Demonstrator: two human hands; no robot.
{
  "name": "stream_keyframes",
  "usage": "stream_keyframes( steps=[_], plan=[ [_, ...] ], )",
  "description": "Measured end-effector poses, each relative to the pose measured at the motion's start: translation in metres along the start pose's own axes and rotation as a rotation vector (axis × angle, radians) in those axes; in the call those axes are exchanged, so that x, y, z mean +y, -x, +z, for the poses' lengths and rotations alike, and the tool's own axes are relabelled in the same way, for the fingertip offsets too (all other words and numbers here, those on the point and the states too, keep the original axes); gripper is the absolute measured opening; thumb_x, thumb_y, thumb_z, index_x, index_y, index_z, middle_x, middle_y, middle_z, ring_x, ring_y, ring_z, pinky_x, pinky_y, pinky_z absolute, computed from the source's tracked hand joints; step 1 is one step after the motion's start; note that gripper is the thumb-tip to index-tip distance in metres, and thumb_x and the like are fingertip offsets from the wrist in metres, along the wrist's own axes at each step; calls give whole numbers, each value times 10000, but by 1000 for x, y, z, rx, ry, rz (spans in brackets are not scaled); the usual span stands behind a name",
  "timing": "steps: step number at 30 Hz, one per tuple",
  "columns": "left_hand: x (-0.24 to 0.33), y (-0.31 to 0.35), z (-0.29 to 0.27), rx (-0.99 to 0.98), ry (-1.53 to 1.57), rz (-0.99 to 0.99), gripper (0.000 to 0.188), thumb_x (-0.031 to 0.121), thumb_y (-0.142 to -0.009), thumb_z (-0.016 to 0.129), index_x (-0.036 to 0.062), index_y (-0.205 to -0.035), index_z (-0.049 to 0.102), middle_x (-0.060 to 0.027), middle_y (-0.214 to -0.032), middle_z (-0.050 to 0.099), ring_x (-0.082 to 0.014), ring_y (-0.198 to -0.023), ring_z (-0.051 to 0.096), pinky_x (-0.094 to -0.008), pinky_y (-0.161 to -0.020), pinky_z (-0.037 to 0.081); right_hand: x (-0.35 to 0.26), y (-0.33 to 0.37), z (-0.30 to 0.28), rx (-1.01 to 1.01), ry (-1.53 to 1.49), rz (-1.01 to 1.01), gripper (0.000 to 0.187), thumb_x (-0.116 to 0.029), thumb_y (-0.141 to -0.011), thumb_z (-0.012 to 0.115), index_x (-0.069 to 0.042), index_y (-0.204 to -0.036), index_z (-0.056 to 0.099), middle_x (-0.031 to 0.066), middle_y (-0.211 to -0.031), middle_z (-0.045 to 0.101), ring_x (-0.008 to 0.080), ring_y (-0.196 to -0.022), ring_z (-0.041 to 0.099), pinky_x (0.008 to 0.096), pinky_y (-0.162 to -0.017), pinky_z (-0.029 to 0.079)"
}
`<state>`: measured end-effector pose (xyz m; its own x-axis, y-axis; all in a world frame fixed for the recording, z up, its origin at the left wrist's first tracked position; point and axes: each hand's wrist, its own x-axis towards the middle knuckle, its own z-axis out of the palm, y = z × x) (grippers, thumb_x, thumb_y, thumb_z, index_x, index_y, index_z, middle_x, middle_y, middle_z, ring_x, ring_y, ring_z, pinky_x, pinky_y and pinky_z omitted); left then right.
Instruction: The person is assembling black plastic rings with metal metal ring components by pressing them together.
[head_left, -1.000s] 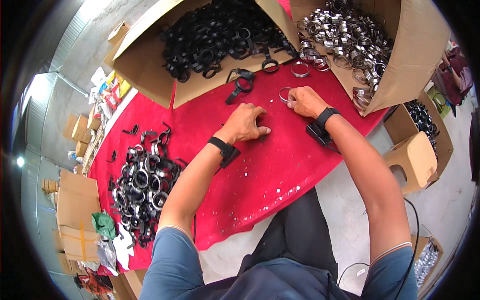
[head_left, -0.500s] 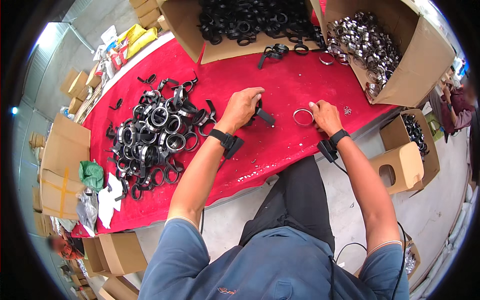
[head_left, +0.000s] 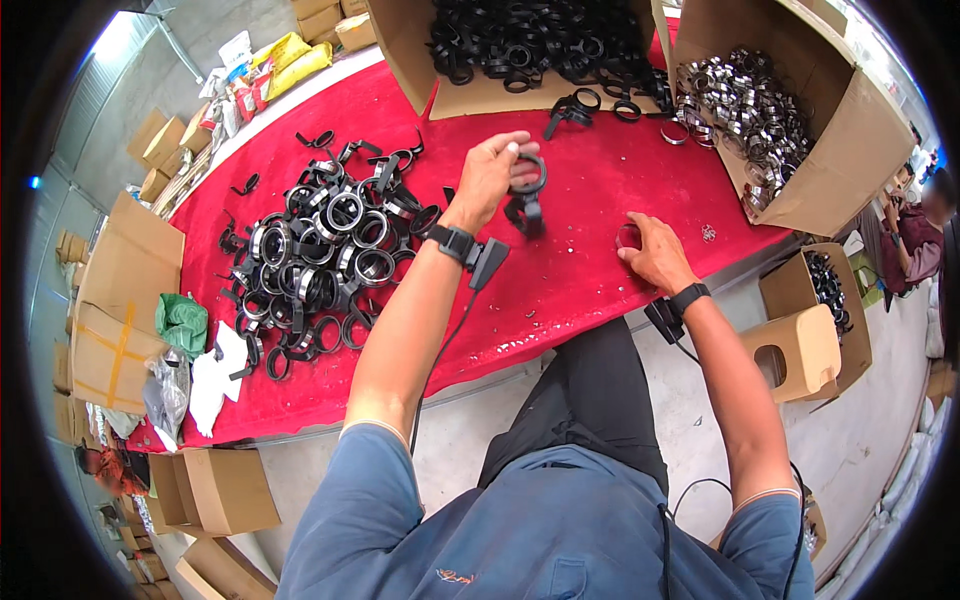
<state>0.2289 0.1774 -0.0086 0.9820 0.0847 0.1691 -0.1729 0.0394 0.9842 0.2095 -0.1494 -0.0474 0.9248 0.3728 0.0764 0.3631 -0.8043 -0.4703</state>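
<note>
My left hand (head_left: 488, 180) is closed on a black plastic ring (head_left: 543, 178) with a tab, held above the red-covered table (head_left: 580, 190). A second dark part hangs just below that ring, blurred. To the right, my right hand (head_left: 658, 257) is closed on a thin metal ring (head_left: 620, 236), seen edge-on between thumb and fingers and partly hidden by them. A heap of black rings fitted with metal bands (head_left: 345, 212) lies left of my left hand. A few loose black rings (head_left: 575, 108) rest beyond my hands.
At the back, a cardboard box (head_left: 398, 55) spills black rings, and another box (head_left: 850, 140) at its right holds many metal rings. Tiny metal bits lie along the near table edge. An open carton (head_left: 865, 300) stands right of the table; a person (head_left: 915, 235) sits beyond it.
My left hand has lifted and turned, bringing the black ring up into view. My right hand has rotated, so the metal ring now shows edge-on. The view has shifted slightly.
</note>
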Motion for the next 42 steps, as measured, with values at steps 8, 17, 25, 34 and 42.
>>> stream_keyframes(
  steps=[8, 17, 25, 34, 42],
  plan=[
    [10, 4, 27, 80, 577, -148, 356, 156, -1186, 434, -62, -1440, 557, -215, -1377, 699, -341, -1230, 732, -391, -1028, 638, -9, 44, -2, -91, -1203, 148, 763, -236, -941, 861, 3, -1569, 499, 224, -1505, 610, 306, -1335, 645, 440, -1119, 542],
    [49, 99, 99, 80, 194, 131, 348, 182, -1186, 478, -38, -1431, 592, -194, -1366, 699, -294, -1232, 733, -410, -986, 656, -52, 91, -21, -524, -2071, -99, 925, -395, -972, 787, -29, -1684, 323, 244, -1602, 514, 419, -1405, 589, 522, -1172, 502],
    [66, 147, 105, -221, 614, 56, 645, 104, -1075, 606, -6, -1660, 361, -201, -1685, 420, -389, -1536, 476, -497, -1178, 531, -29, 112, -3, -618, -2397, -29, 897, -530, -1016, 703, 28, -1643, 386, 263, -1509, 588, 437, -1379, 598, 521, -1146, 527],
    [71, 158, 105, -595, 688, 44, 898, 31, -971, 698, 13, -1725, 210, -335, -1752, 252, -501, -1619, 292, -545, -1296, 361, -26, 130, -11, -627, -2244, -164, 934, -551, -953, 746, 43, -1610, 449, 255, -1475, 610, 396, -1286, 649, 457, -989, 575],
    [64, 178, 118, -509, 577, 4, 927, 21, -941, 743, 52, -1725, 249, -327, -1748, 273, -496, -1618, 298, -559, -1320, 306, -19, 149, -31, -467, -1979, -149, 957, -402, -891, 830, 65, -1617, 418, 255, -1463, 586, 354, -1289, 638, 442, -1062, 540]
  ],
)
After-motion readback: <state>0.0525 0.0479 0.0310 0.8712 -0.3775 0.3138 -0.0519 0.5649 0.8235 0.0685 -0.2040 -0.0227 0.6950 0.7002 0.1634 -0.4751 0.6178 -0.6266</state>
